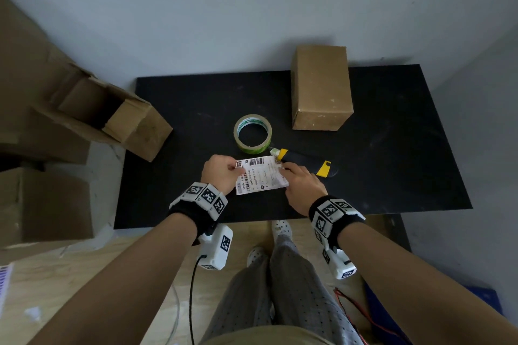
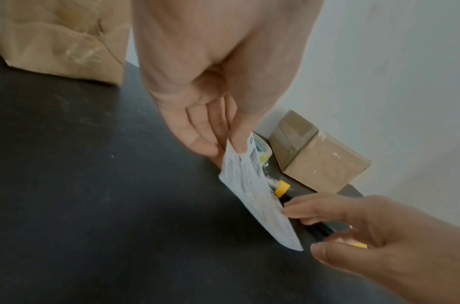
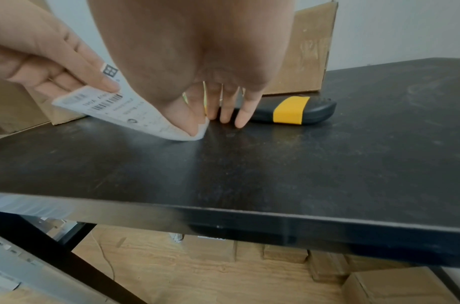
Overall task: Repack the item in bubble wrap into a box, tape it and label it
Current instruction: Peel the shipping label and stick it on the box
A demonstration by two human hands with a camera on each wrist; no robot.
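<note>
Over the black table (image 1: 392,176), just in front of the roll of tape (image 1: 252,134), the person holds a white shipping label (image 1: 262,175) between both hands. The left hand (image 1: 220,173) pinches the label's left edge, thumb on top and fingers underneath, as the left wrist view shows plainly. The right hand (image 1: 301,185) has its thumb on the label's right corner, seemingly nipping it against the forefinger, while the other fingers reach down straight beside the yellow and black utility knife (image 1: 305,163), which lies just to the right of the tape. The closed cardboard box (image 1: 321,87) stands behind and to the right of the tape, well clear of the label; whether its seams are fully taped I cannot tell, though a glossy strip shows on one face in the left wrist view. The label looks feather-light and limp, curling where nothing supports it, so I would guess it wants holding by two opposite edges and keeping taut. If it has a sticky back, it could fold onto itself or crease once peeled. The box should take it best on its broad top face, pressed from one edge across.
</note>
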